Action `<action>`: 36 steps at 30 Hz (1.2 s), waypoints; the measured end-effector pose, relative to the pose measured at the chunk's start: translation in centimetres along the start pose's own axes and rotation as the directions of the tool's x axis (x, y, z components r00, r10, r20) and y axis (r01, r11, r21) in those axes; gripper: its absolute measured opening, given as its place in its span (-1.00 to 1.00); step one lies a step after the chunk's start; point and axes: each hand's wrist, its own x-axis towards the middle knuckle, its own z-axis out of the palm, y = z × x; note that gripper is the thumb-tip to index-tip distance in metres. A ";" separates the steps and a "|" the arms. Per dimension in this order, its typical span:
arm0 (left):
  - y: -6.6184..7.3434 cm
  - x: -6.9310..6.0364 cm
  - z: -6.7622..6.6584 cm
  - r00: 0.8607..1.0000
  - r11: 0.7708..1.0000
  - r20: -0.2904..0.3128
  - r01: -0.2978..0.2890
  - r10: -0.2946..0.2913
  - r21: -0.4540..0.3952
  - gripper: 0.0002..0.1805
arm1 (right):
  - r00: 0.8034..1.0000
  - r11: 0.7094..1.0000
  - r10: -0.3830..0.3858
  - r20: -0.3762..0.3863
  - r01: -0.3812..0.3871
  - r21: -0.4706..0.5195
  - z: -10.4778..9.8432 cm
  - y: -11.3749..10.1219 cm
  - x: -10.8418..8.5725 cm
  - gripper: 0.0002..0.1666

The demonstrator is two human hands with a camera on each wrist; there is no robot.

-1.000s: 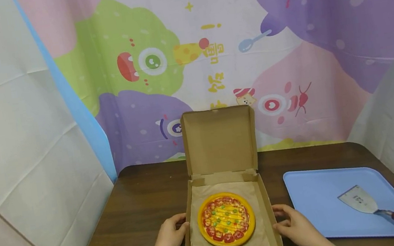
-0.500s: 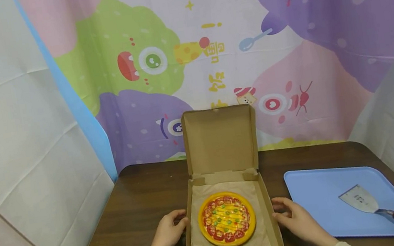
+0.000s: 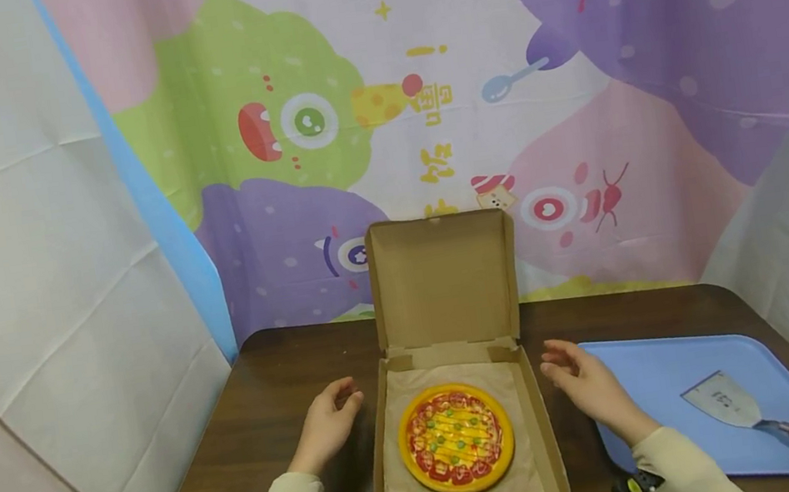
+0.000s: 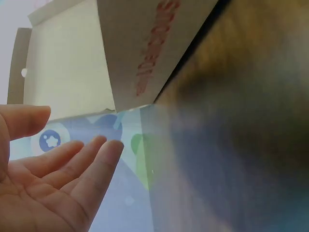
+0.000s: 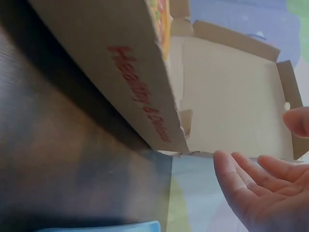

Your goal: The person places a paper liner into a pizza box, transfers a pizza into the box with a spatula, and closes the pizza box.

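An open cardboard pizza box (image 3: 550, 451) stands on the table with its lid (image 3: 443, 281) raised upright at the back. Inside, a round pizza (image 3: 456, 439) with a yellow rim lies on brown paper (image 3: 397, 481). To the left of the box, apart from it, hovers my left hand (image 3: 329, 423) with loosely bent fingers. My right hand (image 3: 588, 383) is held off the box's right side, over the near-left edge of the blue tray. Neither hand holds anything. Both wrist views show spread fingers (image 4: 91, 179) with the box beyond them.
At the right lies a blue tray (image 3: 660, 410). A metal spatula (image 3: 722, 400) with a dark wooden handle rests on it, the handle reaching past the tray's near edge. Behind the brown table (image 3: 273, 406) hangs a cartoon-printed curtain (image 3: 420, 108).
Both hands have let go of the box's sides, moving outward and up toward the back. The box, pizza, tray and spatula stay in place.
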 end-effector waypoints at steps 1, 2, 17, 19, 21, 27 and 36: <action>0.1 0.3 -0.1 1.000 1.000 -0.002 0.001 -0.001 -0.001 -0.54 | 1.000 1.000 -0.002 -0.011 0.002 0.006 -0.1 -0.1 0.4 -0.43; 0.1 0.7 -0.1 1.000 1.000 -0.003 0.004 -0.004 -0.005 -0.52 | 1.000 1.000 -0.001 -0.020 0.001 0.012 -0.1 -0.1 0.9 -0.43; 0.9 5.8 0.9 0.993 0.990 0.090 0.091 -0.081 -0.112 -0.25 | 0.994 0.990 0.113 -0.001 -0.113 0.082 1.2 0.1 7.1 -0.28; 1.0 6.4 1.2 0.988 0.984 0.112 0.118 -0.104 -0.135 -0.23 | 0.992 0.990 0.126 0.006 -0.126 0.061 1.6 0.2 7.7 -0.26; 1.1 7.0 1.5 0.985 0.978 0.128 0.139 -0.120 -0.156 -0.21 | 0.990 0.988 0.143 0.017 -0.143 0.050 2.0 0.3 8.3 -0.24; 1.3 8.3 2.3 0.974 0.950 0.164 0.195 -0.158 -0.243 -0.20 | 0.986 0.985 0.149 0.069 -0.154 0.074 3.1 0.7 9.4 -0.24; 1.6 9.1 3.5 0.951 0.933 0.246 0.249 -0.185 -0.261 -0.20 | 0.979 0.978 0.193 0.070 -0.197 0.062 3.8 0.8 9.7 -0.17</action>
